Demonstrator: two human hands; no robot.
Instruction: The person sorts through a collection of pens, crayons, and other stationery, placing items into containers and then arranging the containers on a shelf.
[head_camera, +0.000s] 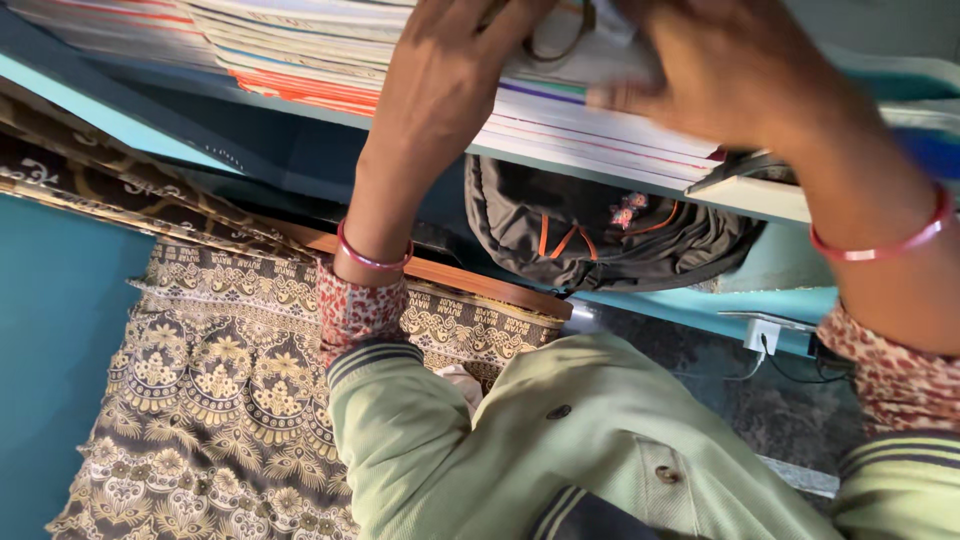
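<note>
Stack of books w/ thin white, red, purple page edges, lying flat on a pale shelf. Left hand lies on top of stack, fingers spread, grip not closed on anything. Right hand also on stack, blurred; can't tell its grip. Dark backpack w/ orange trim sits just under shelf.
</note>
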